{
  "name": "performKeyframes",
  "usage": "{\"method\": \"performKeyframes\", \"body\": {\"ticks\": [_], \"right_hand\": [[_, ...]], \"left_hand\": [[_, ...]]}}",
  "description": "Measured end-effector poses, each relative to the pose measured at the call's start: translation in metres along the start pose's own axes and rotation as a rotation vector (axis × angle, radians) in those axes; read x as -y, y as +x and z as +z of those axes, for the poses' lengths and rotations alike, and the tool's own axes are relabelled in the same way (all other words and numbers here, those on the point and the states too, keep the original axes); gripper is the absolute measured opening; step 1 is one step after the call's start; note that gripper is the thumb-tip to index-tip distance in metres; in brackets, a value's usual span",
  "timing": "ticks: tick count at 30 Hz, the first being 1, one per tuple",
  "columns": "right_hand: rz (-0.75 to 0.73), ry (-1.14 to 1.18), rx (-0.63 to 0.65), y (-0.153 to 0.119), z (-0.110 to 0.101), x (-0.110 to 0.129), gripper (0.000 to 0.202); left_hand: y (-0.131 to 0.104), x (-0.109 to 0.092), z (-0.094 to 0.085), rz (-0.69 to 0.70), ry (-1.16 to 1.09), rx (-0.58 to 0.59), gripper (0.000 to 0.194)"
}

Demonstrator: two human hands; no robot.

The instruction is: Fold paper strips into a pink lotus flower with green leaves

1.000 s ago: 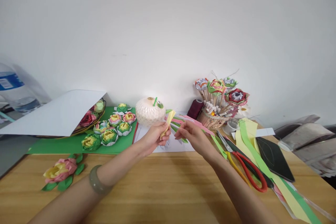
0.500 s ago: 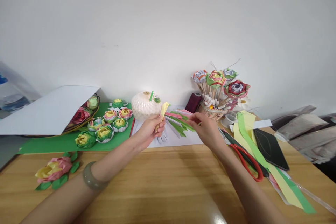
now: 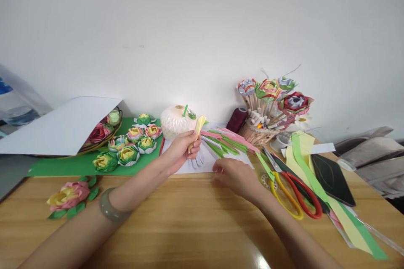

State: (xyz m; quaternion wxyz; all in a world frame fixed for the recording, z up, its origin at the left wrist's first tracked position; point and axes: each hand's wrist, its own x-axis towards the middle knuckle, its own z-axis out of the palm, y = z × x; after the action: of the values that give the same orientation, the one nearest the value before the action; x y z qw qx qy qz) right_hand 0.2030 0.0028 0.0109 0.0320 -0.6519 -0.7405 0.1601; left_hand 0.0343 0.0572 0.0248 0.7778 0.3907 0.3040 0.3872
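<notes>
My left hand (image 3: 183, 151) is closed around a small bundle of folded yellow paper pieces (image 3: 200, 124), which stick up above the thumb. Just above the table's front part is my right hand (image 3: 235, 175), palm down with loosely bent fingers slightly apart; nothing shows in it. Beyond it, folded green paper strips (image 3: 225, 143) and pink paper strips (image 3: 235, 135) lie fanned on a white sheet (image 3: 179, 168). Folded white pieces (image 3: 197, 159) lie below my left hand. Scissors (image 3: 285, 185) with one yellow and one red handle lie right of my right hand.
A white-wrapped round fruit (image 3: 176, 124) stands by the wall. Finished paper flowers (image 3: 128, 155) sit on a green sheet (image 3: 63, 167). A basket of stick flowers (image 3: 260, 134), a dark thread spool (image 3: 237, 120), paper strips (image 3: 350, 222) and a black tablet (image 3: 333, 178) stand or lie rightward.
My right hand has moved back from the green and pink strips toward the table's front. My left hand stays with the yellow pieces. The view has shifted slightly.
</notes>
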Motion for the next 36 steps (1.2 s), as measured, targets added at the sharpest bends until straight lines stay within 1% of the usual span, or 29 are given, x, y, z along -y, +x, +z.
{"method": "performKeyframes", "body": {"ticks": [4,7,9,11,15,19,24,28,32,36], "right_hand": [[-0.047,0.026,0.012,0.004,0.007,0.003,0.013],[-0.073,0.081,0.015,0.008,0.015,-0.001,0.011],[-0.096,0.128,0.006,0.01,0.017,-0.005,0.011],[-0.124,0.182,-0.015,0.013,0.012,-0.007,0.011],[-0.146,0.25,-0.089,0.016,-0.008,-0.011,0.014],[-0.13,0.245,-0.083,0.01,-0.022,-0.018,0.01],[-0.07,0.176,-0.083,0.001,-0.019,-0.021,0.01],[-0.09,0.177,-0.053,0.004,-0.014,-0.026,0.013],[-0.107,0.179,-0.07,0.004,-0.017,-0.037,0.016],[-0.011,0.085,-0.115,-0.008,-0.024,-0.045,0.012]], "left_hand": [[-0.001,-0.002,0.0,0.001,0.002,0.006,0.017],[-0.001,-0.004,0.0,-0.004,0.022,0.028,0.018],[-0.001,-0.004,0.001,-0.015,0.053,0.031,0.019],[-0.001,-0.004,0.002,-0.02,0.083,0.019,0.02],[-0.001,-0.002,0.004,-0.012,0.115,0.006,0.02],[0.0,0.003,0.004,-0.024,0.134,0.003,0.02],[0.001,0.008,0.005,-0.057,0.131,0.017,0.021],[0.0,0.009,0.003,-0.064,0.12,0.024,0.019],[0.0,0.008,0.002,-0.061,0.115,0.028,0.019],[0.0,0.008,0.002,-0.068,0.112,0.029,0.019]]}}
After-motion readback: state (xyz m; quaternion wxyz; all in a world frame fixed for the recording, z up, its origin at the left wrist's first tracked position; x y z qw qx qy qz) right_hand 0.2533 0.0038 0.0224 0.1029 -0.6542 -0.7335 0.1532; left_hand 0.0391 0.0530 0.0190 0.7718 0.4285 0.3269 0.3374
